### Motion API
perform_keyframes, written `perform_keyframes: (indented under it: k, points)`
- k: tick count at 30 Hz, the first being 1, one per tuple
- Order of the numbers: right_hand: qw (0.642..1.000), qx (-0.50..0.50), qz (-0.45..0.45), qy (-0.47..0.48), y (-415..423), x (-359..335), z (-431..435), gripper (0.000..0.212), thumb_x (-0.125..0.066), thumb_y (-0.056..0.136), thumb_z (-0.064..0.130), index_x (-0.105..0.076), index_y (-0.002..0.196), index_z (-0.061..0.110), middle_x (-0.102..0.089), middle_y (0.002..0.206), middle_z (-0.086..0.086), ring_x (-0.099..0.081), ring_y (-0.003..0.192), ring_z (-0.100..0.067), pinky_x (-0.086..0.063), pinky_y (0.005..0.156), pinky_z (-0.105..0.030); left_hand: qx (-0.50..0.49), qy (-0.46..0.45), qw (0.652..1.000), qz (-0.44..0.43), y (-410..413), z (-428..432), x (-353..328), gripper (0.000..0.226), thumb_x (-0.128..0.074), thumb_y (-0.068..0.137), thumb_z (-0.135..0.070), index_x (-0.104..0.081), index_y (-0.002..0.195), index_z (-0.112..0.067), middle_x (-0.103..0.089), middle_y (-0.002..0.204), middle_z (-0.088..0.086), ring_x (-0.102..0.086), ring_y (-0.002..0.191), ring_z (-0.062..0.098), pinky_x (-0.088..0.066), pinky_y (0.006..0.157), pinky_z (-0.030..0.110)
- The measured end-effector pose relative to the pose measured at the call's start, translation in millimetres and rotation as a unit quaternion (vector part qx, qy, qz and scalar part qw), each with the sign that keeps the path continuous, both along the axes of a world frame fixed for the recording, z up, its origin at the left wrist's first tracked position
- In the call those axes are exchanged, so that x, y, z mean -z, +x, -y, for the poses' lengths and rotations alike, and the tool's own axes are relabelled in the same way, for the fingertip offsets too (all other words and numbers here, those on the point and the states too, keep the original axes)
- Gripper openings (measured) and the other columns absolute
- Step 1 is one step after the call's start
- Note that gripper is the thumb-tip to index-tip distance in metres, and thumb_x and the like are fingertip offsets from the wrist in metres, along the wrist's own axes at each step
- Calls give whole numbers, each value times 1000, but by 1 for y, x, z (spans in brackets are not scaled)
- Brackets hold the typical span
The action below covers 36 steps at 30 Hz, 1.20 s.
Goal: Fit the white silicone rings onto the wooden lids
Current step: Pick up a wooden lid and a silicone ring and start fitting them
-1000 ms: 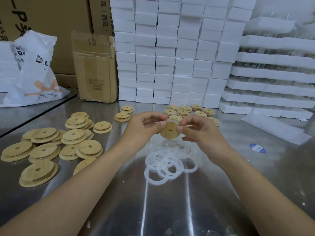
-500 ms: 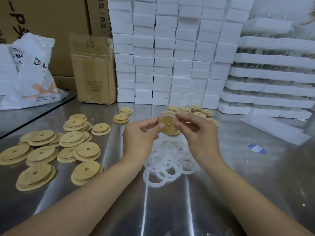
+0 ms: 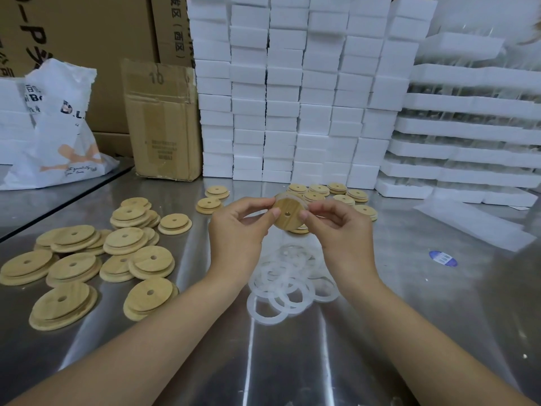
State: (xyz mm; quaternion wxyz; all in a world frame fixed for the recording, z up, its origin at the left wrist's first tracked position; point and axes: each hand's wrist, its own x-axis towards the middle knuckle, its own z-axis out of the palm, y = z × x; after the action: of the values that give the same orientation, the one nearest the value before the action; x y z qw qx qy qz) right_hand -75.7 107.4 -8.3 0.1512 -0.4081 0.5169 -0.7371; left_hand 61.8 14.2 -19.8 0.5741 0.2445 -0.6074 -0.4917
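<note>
A round wooden lid [image 3: 288,213] with a small centre hole is held upright above the table, its face toward me. A white silicone ring [image 3: 285,196] shows around its upper rim. My left hand [image 3: 238,230] pinches the lid's left edge, thumb on its face. My right hand [image 3: 339,230] pinches the right edge. Below the hands lies a pile of several loose white rings [image 3: 288,281]. Many bare wooden lids [image 3: 117,253] lie in low stacks at the left. More lids [image 3: 336,194] sit behind the hands.
The table [image 3: 292,361] is shiny steel. A wall of white foam boxes [image 3: 292,92] stands at the back, with foam trays [image 3: 474,133] to the right. A cardboard box [image 3: 162,121] and a white plastic bag [image 3: 58,130] stand back left. A blue sticker [image 3: 442,258] lies right.
Both hands have lifted the lid a little higher and away from me. The white ring now shows around its upper rim.
</note>
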Motion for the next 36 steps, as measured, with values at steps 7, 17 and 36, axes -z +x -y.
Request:
perform_keyframes:
  k: [7, 17, 36]
  points:
    - [996, -42, 48, 61, -6, -2, 0, 20, -81, 92, 16, -76, 94, -3, -80, 94, -17, -79, 94, -29, -65, 86, -37, 3, -13, 1000, 5, 0, 0, 0, 18, -88, 87, -7, -83, 98, -20, -82, 95, -10, -81, 85, 10, -67, 81, 31]
    - [987, -71, -37, 141, -21, -14, -6, 20, -68, 102, 17, -76, 91, 4, -82, 90, -5, -79, 89, -14, -61, 75, -22, 72, 138, 987, -31, 1, 2, 1, 16, -86, 88, -6, -81, 101, -14, -84, 98, 5, -81, 95, 22, -67, 78, 31]
    - [969, -62, -115, 208, -25, -17, -8, 20, -60, 106, 26, -72, 97, 13, -81, 98, 0, -77, 97, -11, -59, 86, -37, 152, 161, 975, -32, 5, 6, -9, 23, -78, 95, -4, -76, 117, -10, -84, 105, 7, -81, 98, 17, -66, 76, 29]
